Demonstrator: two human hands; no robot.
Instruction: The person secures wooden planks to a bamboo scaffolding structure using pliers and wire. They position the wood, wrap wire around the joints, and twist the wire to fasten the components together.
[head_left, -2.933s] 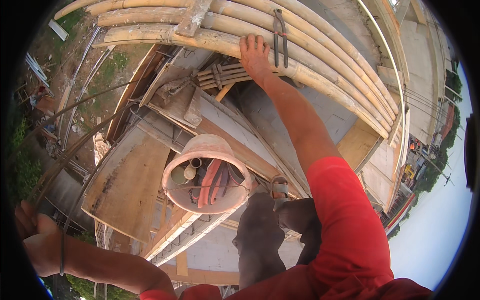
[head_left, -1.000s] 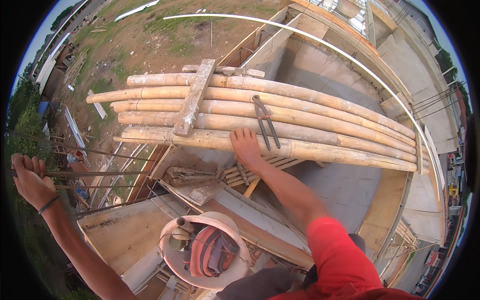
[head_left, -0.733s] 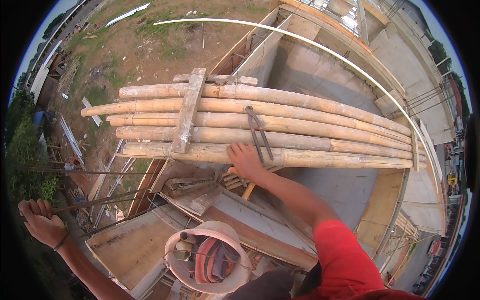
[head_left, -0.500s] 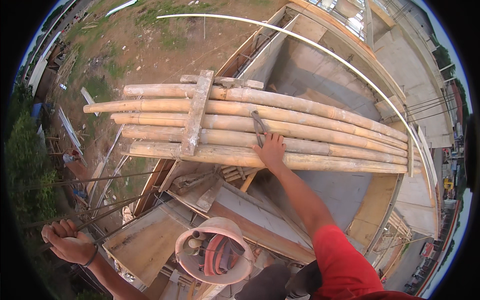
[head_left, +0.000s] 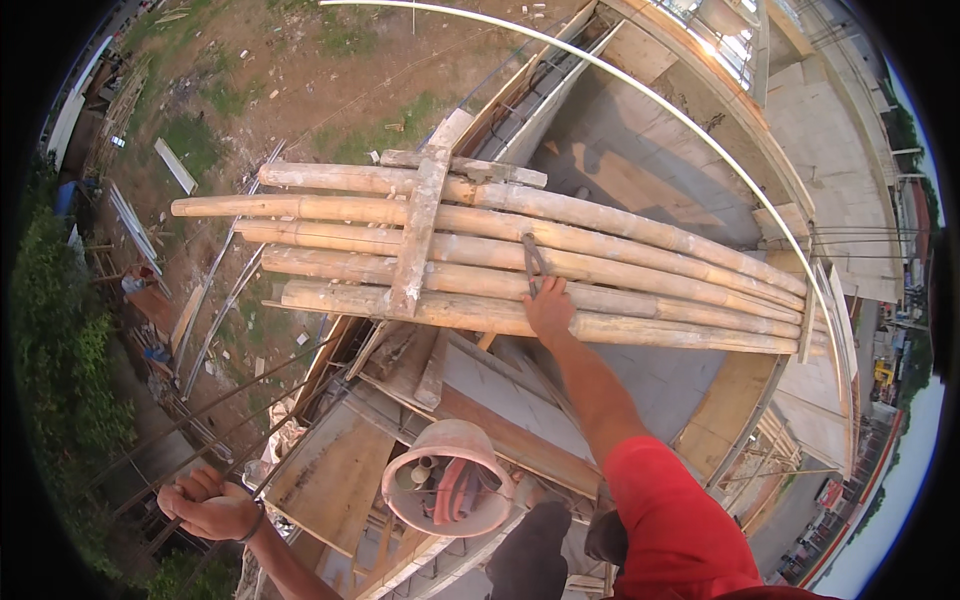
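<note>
1. The right hand [head_left: 549, 308] grasps the pliers [head_left: 533, 262] by the handles; they lie on the bamboo poles [head_left: 620, 268], which I judge serve as a shelf.
2. The left hand [head_left: 208, 503] is curled beside the steel rods [head_left: 260, 490], perhaps for balance (from my remote seat, I can't tell whether it grips one).
3. The pink bucket [head_left: 450, 436] is nearer the body, probably kept within easy reach.

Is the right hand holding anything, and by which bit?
Yes, the right hand holds the dark metal pincers with long, slim handles, gripping them by those handles.
</note>
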